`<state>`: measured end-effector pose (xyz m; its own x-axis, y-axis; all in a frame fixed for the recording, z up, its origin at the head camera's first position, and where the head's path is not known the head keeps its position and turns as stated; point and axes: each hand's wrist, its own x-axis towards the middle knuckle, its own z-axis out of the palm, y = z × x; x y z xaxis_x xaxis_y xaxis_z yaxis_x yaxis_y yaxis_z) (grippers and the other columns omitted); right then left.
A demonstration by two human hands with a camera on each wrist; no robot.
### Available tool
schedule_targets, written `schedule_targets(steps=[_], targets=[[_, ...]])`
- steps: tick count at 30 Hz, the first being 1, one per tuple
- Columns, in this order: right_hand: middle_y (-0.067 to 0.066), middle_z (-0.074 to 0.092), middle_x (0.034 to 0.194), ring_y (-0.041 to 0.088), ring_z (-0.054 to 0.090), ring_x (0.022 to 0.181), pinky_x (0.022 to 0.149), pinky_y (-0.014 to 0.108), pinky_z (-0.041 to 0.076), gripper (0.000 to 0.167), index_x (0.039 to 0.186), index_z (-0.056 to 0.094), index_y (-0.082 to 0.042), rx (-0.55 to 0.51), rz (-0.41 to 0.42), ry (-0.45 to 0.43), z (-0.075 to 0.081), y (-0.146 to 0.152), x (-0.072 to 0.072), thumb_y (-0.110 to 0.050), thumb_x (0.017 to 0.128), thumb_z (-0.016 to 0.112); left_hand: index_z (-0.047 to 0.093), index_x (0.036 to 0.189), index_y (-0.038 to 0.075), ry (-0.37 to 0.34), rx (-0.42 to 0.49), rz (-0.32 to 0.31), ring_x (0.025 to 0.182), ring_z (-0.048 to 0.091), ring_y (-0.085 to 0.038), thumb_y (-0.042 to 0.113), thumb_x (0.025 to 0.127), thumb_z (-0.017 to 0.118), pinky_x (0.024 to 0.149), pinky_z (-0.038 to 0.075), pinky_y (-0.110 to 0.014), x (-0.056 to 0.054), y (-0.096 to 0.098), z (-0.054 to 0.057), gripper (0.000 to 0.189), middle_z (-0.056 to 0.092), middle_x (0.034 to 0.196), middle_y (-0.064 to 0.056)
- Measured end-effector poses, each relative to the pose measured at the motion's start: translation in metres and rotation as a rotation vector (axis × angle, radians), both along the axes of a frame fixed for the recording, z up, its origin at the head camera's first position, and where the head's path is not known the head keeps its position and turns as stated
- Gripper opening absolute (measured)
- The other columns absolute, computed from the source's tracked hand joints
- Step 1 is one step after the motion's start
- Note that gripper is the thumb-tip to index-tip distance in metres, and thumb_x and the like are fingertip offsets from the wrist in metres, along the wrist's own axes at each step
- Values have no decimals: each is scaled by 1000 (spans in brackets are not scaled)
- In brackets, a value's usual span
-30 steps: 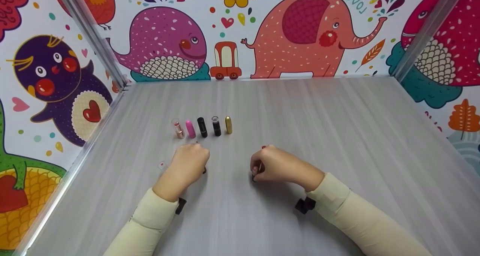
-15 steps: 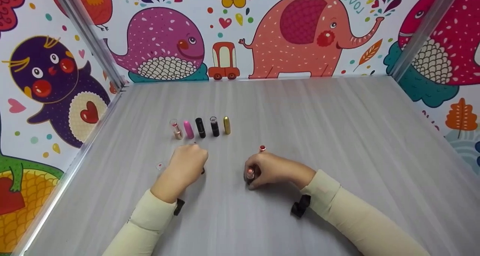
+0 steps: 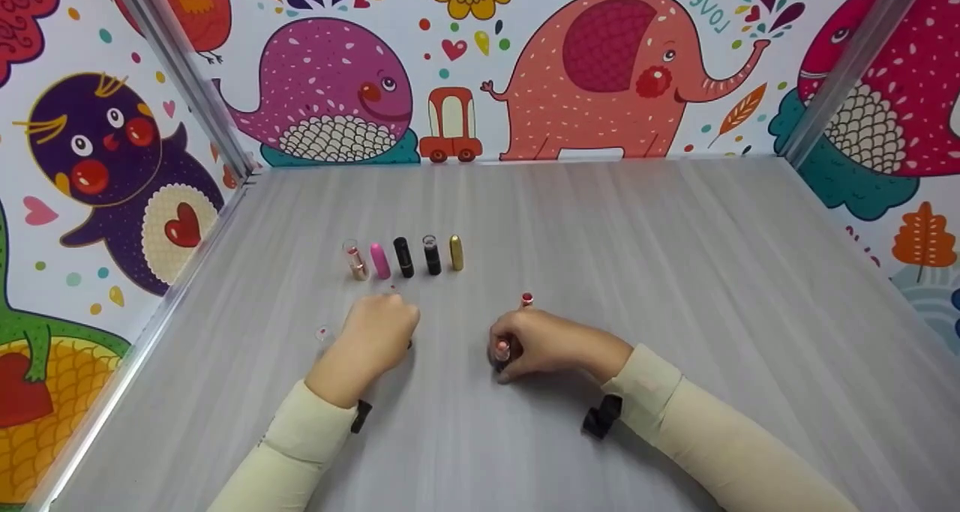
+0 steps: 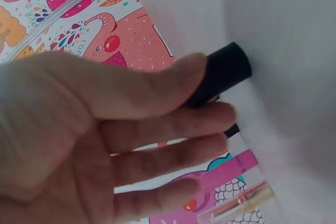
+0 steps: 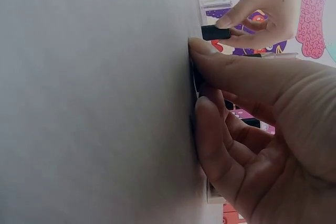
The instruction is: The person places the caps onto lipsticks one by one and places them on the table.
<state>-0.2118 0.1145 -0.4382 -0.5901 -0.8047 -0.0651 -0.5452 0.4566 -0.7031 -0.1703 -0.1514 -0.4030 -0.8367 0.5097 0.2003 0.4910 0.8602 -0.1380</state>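
My left hand [image 3: 371, 336] pinches a short black cylinder [image 4: 228, 69], which looks like a lipstick cap, between thumb and forefinger. Its end is against the table. My right hand [image 3: 559, 343] holds an uncapped lipstick [image 3: 502, 349] upright at the table; its tip is pinkish and its base dark, mostly covered by the fingers. Just behind that hand stands another lipstick [image 3: 527, 300] with a red tip, its lower part hidden. A clear cylinder [image 3: 323, 334] with a small red spot shows left of my left hand.
Farther back stands a row of lipsticks: a rose-gold one with a clear cap [image 3: 355, 260], a pink one [image 3: 380, 261], a black one [image 3: 403, 257], a black one with a clear top [image 3: 431, 255] and a gold one [image 3: 456, 253]. Patterned walls border the grey table [image 3: 637, 235].
My right hand has moved a little left and nearer with the lipstick, uncovering more of the red-tipped one behind. It has since stayed put. My left hand has hardly moved.
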Motion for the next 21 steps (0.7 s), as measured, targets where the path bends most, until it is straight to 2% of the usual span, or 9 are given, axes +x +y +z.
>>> schedule_targets(steps=[4, 7, 11, 14, 18, 21], targets=[[-12, 60, 81, 1, 53, 80, 75, 22, 47, 29, 81, 66, -13, 2, 12, 33, 1, -1, 1, -6, 80, 94, 64, 66, 1, -13, -45, -31, 57, 64, -30, -8, 82, 76, 50, 57, -47, 1, 2, -4, 22, 64, 65, -13], [-12, 61, 82, 2, 53, 81, 76, 22, 46, 31, 80, 65, -15, 18, 12, 55, 2, -1, 2, -8, 80, 95, 66, 67, 3, 18, -58, -47, 56, 62, -27, -4, 81, 81, 50, 56, -46, 3, 4, 0, 22, 64, 64, -11], [-12, 60, 81, 3, 53, 81, 77, 24, 46, 31, 81, 65, -15, 31, 17, 77, 3, -1, 2, -9, 79, 95, 72, 69, 5, 48, 15, -51, 56, 63, -25, 14, 82, 92, 50, 56, -44, 5, 4, 13, 26, 65, 63, -9], [-13, 60, 81, 3, 53, 81, 78, 25, 47, 30, 81, 66, -14, 36, 21, 91, 4, -1, 2, -9, 80, 95, 72, 70, 6, 74, 66, -49, 54, 59, -22, 27, 83, 92, 50, 55, -41, 6, 4, 22, 31, 64, 62, -6], [-14, 59, 81, 3, 53, 82, 80, 25, 48, 30, 82, 66, -15, 47, 14, 98, 2, -2, 2, -10, 80, 95, 73, 76, 6, 162, 101, -62, 55, 62, -21, 27, 89, 88, 49, 55, -37, 6, 2, 31, 29, 64, 67, -5], [-14, 59, 81, 4, 53, 82, 80, 26, 48, 30, 82, 66, -15, 47, 8, 95, 2, -1, 2, -11, 80, 95, 80, 92, 4, 238, 163, -89, 62, 69, -23, 24, 93, 85, 53, 60, -37, 7, 1, 37, 20, 69, 77, -7]])
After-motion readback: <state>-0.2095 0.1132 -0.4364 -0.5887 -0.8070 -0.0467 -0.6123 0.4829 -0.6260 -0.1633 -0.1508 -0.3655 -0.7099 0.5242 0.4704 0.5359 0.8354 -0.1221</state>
